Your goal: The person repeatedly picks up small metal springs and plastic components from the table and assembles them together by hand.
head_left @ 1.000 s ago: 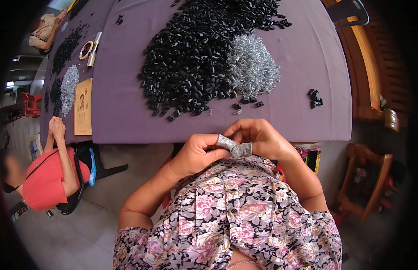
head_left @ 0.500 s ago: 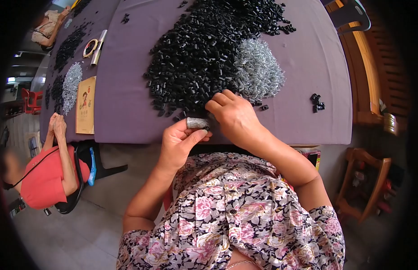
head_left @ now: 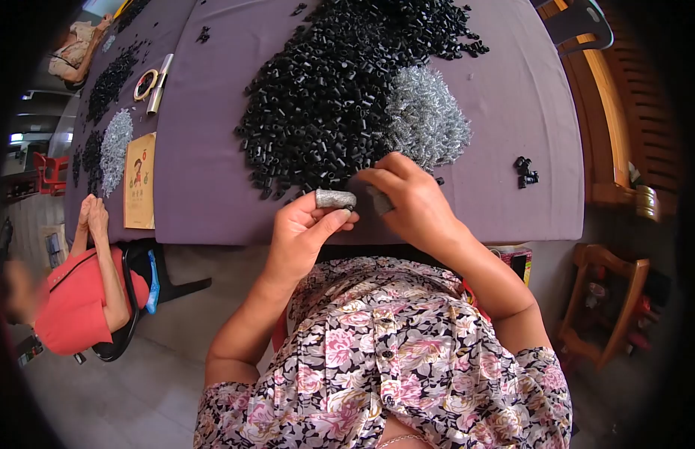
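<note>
My left hand [head_left: 296,233] is above the table's near edge, with a grey cover [head_left: 334,198] on its index finger. Thumb and index finger pinch a small black plastic piece [head_left: 350,209], mostly hidden by the fingertips. Just to the right, my right hand [head_left: 415,198] is curled, its fingers bent inward and a grey cover [head_left: 380,200] on one digit. Its fingertips are dark and blurred, so anything between them cannot be made out. Beyond both hands lies a large heap of short black plastic tubes [head_left: 317,112]. A pile of small silvery metal springs [head_left: 430,120] adjoins it on the right.
A purple cloth [head_left: 205,150] covers the table. Some loose black pieces [head_left: 526,173] lie at the right. On the left are a yellow booklet [head_left: 140,183], a tape roll [head_left: 145,84] and another spring pile [head_left: 117,146]. A person in a red top [head_left: 85,299] sits there, hands at the table edge.
My right hand has drawn slightly right and toward me, away from the left hand. My left hand keeps its pinch, its covered index finger now curled further over the black piece.
</note>
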### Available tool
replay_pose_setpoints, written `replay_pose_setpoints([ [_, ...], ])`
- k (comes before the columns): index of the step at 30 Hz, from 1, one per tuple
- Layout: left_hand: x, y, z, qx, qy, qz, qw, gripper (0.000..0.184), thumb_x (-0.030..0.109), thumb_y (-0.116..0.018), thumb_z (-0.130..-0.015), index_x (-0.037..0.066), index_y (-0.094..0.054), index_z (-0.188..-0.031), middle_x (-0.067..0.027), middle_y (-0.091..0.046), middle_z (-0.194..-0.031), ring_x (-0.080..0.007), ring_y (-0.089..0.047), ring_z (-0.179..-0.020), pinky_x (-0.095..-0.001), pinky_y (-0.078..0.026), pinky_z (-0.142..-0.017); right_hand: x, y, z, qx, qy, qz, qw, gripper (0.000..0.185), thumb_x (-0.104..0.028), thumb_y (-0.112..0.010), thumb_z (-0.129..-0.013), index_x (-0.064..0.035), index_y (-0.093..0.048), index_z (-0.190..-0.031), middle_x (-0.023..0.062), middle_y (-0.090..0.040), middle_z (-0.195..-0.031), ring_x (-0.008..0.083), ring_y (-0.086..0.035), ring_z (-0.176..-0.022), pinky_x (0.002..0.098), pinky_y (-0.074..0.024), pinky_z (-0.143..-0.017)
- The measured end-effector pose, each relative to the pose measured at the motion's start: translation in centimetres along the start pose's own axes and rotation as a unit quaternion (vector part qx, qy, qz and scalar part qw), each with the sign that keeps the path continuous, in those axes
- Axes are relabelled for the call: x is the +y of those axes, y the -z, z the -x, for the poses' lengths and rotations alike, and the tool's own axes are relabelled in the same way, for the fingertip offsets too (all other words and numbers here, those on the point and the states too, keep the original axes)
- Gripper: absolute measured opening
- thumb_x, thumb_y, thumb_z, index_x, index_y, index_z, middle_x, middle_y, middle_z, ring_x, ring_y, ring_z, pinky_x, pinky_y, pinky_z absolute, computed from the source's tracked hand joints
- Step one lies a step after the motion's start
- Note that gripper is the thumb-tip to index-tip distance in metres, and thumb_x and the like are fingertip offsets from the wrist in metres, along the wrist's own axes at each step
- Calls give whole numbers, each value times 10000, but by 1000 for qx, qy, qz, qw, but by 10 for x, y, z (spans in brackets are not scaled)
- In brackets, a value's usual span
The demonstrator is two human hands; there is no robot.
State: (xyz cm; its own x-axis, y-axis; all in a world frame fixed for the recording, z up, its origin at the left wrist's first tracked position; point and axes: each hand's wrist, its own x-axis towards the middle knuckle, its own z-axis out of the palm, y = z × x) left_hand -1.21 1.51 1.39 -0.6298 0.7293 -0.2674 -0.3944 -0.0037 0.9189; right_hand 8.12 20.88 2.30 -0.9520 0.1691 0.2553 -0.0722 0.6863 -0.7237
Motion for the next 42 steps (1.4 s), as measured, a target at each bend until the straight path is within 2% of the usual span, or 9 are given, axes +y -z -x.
replay_pose_setpoints([
  [1, 1, -3, -1, 0, 3, 1, 1000, 203, 44, -672, -965, -27, -685, -1154, -117, -746, -1025, -168, -720, -896, -306, -588, -840, -2, 7, 1, 6, -18, -58, 998, 299, 47, -658, -764, -11, -693, -1056, 146, -608, -967, 361, -635, -921, 393, -544, -787],
  [3, 3, -9, -6, -13, 2, -7, 1000, 200, 45, -668, -969, -28, -684, -1154, -114, -746, -1021, -166, -719, -903, -303, -587, -844, 4, 15, 7, 21, -76, -175, 981, 219, 48, -647, -861, 1, -690, -1070, 100, -613, -985, 262, -653, -909, 342, -532, -774],
  [6, 3, -22, -18, -40, 5, -16, 999, 203, 47, -663, -974, -29, -679, -1163, -111, -745, -1018, -163, -719, -908, -302, -585, -850, 14, 30, 11, 22, -177, -404, 897, 112, -31, -624, -974, 9, -661, -1072, 20, -632, -981, 107, -602, -875, 287, -512, -774],
  [13, 11, -50, -60, -105, 42, -25, 993, 205, 26, -638, -989, -43, -653, -1181, -113, -741, -1062, -157, -718, -950, -294, -584, -877, 41, 55, 7, -12, -196, -510, 838, 110, 4, -613, -976, 10, -654, -1078, 18, -674, -949, 100, -645, -863, 273, -532, -800],
  [16, 15, -58, -79, -119, 46, -11, 992, 196, 29, -635, -990, -45, -653, -1171, -117, -741, -1058, -159, -720, -942, -292, -584, -868, 48, 64, -2, 11, -198, -516, 833, 117, 27, -649, -946, 17, -664, -1062, 30, -697, -975, 108, -675, -896, 266, -545, -815],
  [19, 21, -67, -81, -113, 53, -3, 992, 187, 38, -639, -990, -47, -655, -1156, -118, -740, -1055, -158, -719, -945, -285, -578, -864, 40, 73, -3, 36, -192, -393, 899, 127, 39, -700, -894, 6, -695, -1017, 35, -708, -936, 105, -676, -858, 267, -544, -780],
  [22, 25, -73, -70, -125, 35, -4, 992, 207, 19, -629, -996, -50, -648, -1190, -89, -738, -1069, -127, -701, -982, -263, -558, -886, 29, 74, 3, 104, -76, -231, 965, 148, 50, -739, -838, -2, -720, -976, 49, -711, -901, 120, -681, -805, 272, -541, -740],
  [37, 19, -70, -81, -115, 62, 26, 991, 186, 49, -652, -993, -36, -668, -1158, -91, -742, -1060, -131, -710, -944, -269, -573, -877, 28, 66, 2, 134, -99, -178, 970, 276, 118, -719, -731, -18, -736, -971, 100, -689, -833, 231, -698, -761, 321, -536, -694],
  [42, 31, -83, -82, -111, 42, -4, 993, 178, 91, -655, -996, -10, -677, -1141, -80, -750, -986, -128, -706, -873, -267, -556, -814, 21, 87, -3, 133, -49, -117, 983, 287, 110, -722, -727, -24, -730, -981, 111, -697, -837, 261, -699, -770, 343, -545, -697],
])
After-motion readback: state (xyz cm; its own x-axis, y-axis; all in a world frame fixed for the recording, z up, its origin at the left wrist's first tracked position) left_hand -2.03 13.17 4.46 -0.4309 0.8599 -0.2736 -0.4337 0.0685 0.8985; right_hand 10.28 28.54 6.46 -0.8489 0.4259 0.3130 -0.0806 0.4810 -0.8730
